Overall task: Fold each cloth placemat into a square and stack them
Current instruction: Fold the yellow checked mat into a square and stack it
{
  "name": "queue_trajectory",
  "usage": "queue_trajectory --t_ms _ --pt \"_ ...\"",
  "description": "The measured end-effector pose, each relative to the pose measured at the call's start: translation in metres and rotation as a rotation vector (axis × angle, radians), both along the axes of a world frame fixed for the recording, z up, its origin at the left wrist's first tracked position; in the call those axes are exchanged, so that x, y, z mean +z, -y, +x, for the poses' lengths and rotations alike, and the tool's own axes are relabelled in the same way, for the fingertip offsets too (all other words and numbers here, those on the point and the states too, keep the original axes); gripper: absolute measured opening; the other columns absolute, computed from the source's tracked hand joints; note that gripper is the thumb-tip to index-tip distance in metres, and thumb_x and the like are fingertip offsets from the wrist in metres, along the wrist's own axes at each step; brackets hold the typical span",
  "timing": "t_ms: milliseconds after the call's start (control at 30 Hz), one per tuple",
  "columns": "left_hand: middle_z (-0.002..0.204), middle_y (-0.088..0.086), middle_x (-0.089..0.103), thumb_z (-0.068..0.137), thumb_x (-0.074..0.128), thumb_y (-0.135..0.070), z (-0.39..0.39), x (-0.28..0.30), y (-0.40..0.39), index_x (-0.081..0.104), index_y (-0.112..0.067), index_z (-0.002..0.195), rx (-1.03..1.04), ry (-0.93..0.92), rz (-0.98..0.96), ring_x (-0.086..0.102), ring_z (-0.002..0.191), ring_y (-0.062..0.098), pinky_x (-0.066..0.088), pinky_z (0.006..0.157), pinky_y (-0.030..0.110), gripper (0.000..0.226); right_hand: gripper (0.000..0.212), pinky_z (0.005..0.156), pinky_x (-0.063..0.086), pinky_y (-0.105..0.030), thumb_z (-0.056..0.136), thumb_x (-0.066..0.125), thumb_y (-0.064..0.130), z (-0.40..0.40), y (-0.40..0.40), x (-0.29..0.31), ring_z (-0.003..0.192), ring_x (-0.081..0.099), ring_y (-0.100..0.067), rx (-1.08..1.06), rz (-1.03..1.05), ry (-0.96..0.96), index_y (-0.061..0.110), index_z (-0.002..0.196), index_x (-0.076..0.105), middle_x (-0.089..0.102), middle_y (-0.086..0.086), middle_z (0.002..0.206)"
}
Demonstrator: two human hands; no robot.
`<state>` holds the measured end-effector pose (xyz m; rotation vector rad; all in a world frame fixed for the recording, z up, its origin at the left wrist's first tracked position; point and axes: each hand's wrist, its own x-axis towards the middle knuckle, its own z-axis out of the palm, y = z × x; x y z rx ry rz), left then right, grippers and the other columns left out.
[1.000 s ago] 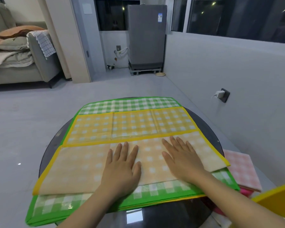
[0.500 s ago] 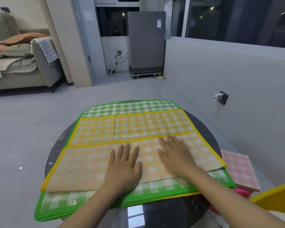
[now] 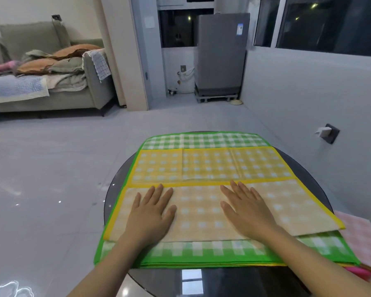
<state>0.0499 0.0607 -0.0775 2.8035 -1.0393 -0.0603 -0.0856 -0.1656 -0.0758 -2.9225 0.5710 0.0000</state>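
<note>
A yellow checked placemat (image 3: 212,166) lies on top of a green checked placemat (image 3: 204,140) on the round dark glass table (image 3: 317,185). The yellow mat's near part is folded over, so its pale underside (image 3: 198,213) faces up. My left hand (image 3: 151,213) lies flat on the left half of that folded flap, fingers straight. My right hand (image 3: 244,207) presses flat on the flap a little right of the middle. A folded pink checked placemat (image 3: 358,234) sits at the table's right edge.
The green mat's near edge (image 3: 201,257) hangs close to the table's front rim. A grey wall with a plugged-in socket (image 3: 328,133) runs along the right. A sofa (image 3: 41,82) with piled cloths stands far left, a grey appliance (image 3: 222,54) at the back.
My hands have slid apart along the folded flap, the left one moving left and the right one staying nearer the middle. The head camera has lifted and shifted, so the mats sit further right in view.
</note>
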Motion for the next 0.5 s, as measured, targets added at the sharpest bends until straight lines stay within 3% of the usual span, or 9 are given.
queue_trajectory --t_ms 167,333,433,500 --pt "0.158 -0.011 -0.009 0.047 -0.033 -0.084 0.014 0.003 -0.028 -0.001 -0.043 0.148 0.023 0.016 0.022 -0.009 0.146 0.011 -0.005 0.119 0.038 0.113 0.057 0.117 -0.007 -0.035 0.094 0.008 0.055 0.001 -0.002 0.001 0.145 -0.012 -0.011 0.000 -0.001 -0.008 0.037 0.149 0.001 -0.009 0.006 0.158" --pt "0.159 -0.007 0.000 0.064 -0.012 -0.071 0.011 0.009 -0.023 0.009 -0.037 0.149 0.022 -0.004 -0.017 -0.004 0.146 0.013 -0.004 0.119 0.041 0.095 0.055 0.117 -0.005 -0.036 0.097 0.015 0.051 0.002 -0.006 0.005 0.145 -0.010 -0.013 -0.003 0.023 -0.031 0.035 0.149 0.004 -0.007 0.004 0.158" --pt "0.157 -0.003 0.019 0.068 -0.003 -0.068 0.014 0.017 -0.007 0.034 -0.032 0.144 0.014 -0.011 -0.086 0.010 0.146 0.012 0.002 0.117 0.044 0.091 0.052 0.115 0.012 -0.034 0.098 0.021 0.049 0.006 -0.002 0.018 0.144 0.012 -0.015 -0.005 -0.031 0.001 0.031 0.147 0.022 0.017 0.003 0.157" --pt "0.155 -0.004 0.026 0.081 0.012 -0.066 0.023 0.023 0.012 0.041 -0.033 0.139 -0.013 -0.006 -0.104 0.015 0.145 0.010 0.004 0.117 0.045 0.072 0.047 0.108 0.022 -0.033 0.098 0.026 0.047 0.016 0.006 0.029 0.136 0.031 -0.016 -0.030 -0.073 0.088 0.030 0.142 0.036 0.038 0.006 0.147"
